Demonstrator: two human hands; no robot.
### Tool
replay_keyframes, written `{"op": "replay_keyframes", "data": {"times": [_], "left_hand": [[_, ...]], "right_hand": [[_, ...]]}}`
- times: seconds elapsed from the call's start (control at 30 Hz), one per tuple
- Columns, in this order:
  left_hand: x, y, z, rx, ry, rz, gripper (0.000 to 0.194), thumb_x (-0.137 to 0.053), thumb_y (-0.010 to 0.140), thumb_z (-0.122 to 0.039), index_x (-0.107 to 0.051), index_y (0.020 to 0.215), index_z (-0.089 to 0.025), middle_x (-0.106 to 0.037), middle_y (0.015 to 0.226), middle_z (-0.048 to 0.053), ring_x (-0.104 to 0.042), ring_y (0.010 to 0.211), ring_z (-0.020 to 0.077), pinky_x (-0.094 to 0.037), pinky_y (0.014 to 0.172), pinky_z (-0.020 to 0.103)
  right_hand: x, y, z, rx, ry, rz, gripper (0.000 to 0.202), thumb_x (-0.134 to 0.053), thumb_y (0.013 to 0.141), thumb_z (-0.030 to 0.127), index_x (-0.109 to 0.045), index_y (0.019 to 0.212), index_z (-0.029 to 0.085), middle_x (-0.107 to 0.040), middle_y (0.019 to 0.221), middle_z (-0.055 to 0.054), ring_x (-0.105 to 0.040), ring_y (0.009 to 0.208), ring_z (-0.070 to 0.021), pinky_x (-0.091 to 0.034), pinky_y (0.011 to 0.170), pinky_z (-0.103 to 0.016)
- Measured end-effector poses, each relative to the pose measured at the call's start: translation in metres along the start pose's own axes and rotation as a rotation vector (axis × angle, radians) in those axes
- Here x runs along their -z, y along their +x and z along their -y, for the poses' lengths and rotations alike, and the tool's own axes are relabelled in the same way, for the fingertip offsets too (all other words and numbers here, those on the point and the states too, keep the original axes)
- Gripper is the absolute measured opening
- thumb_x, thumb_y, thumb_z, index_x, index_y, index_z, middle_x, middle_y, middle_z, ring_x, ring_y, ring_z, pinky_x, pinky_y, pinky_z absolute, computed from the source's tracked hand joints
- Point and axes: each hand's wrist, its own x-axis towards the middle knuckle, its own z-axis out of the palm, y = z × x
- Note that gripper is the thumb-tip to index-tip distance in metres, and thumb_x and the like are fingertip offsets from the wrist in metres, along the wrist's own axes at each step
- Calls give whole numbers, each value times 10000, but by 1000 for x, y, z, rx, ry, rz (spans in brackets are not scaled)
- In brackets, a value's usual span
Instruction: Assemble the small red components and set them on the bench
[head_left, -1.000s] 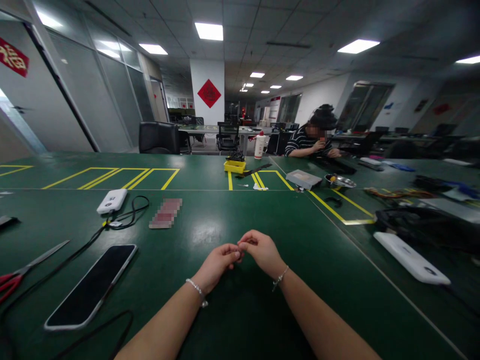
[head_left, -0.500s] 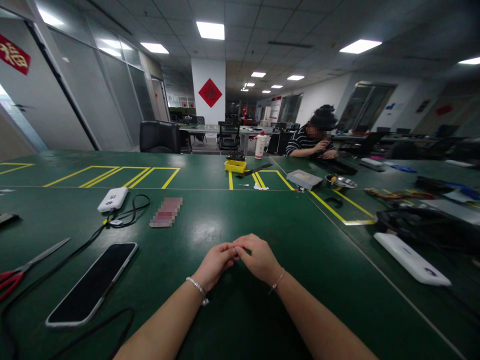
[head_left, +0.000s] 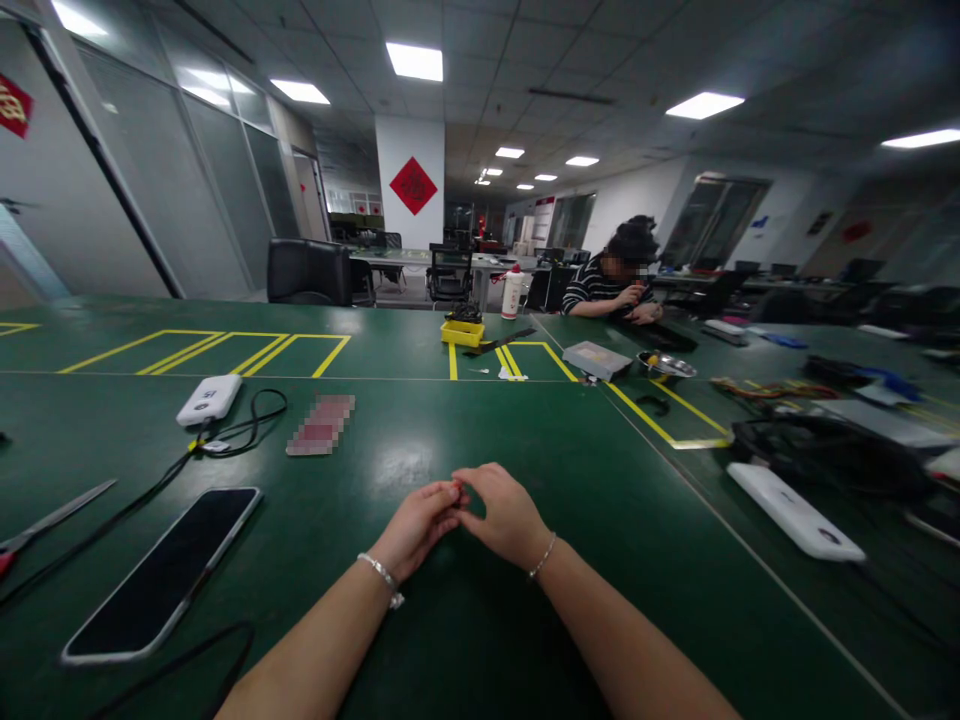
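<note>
The left hand (head_left: 420,525) is loosely curled; the right hand (head_left: 502,515) arches half-open beside it, fingertips meeting its neighbour's. Whether anything is pinched there, I can't tell. Nearest on the bench (head_left: 615,490), a blurred pink rectangle (head_left: 321,425) lies at ten o'clock, a phone (head_left: 161,575) at nine; a yellow tray (head_left: 463,334) sits at twelve.

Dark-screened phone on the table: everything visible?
The phone lies flat, screen up, on the green table, left of the left hand. It is a long slab with rounded corners, a dark, unlit screen and a pale rim, perhaps a plastic case. It is set slantwise, far end angled right. No hand touches it.
</note>
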Motion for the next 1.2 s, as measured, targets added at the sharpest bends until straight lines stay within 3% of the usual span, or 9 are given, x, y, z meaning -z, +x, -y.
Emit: {"op": "replay_keyframes", "data": {"times": [0.17,0.43,0.67,1.2], "left_hand": [[-3,-2,-1,-24,45,7,153,-646,669,-264,-581,705,-130,-602,715,26,-547,627,82,-422,624,193],[-8,-4,-1,-20,131,19,175,-642,646,-272,-558,640,-118,-571,622,14,-514,572,84,-395,595,206],[-8,-4,0,-23,179,-24,186,-652,616,-276,-548,625,-122,-560,599,7,-510,556,89,-395,587,219],[-3,3,10,-95,399,-103,176,-603,631,-296,-540,624,-132,-543,549,-14,-469,493,90,-342,508,211]], "right_hand": [[-3,-1,3,-78,-227,28,104,-539,696,273,-512,739,182,-549,763,-36,-477,751,-168,-373,669,-269],[-4,-1,6,-21,-306,115,103,-502,717,297,-487,730,196,-555,725,-3,-489,672,-132,-318,577,-236],[-3,-1,11,-130,-349,138,141,-505,706,326,-491,764,198,-565,747,-13,-513,673,-142,-321,551,-237],[0,1,17,-151,-359,214,140,-523,717,333,-518,773,205,-589,751,-12,-541,677,-144,-335,556,-229]]}}
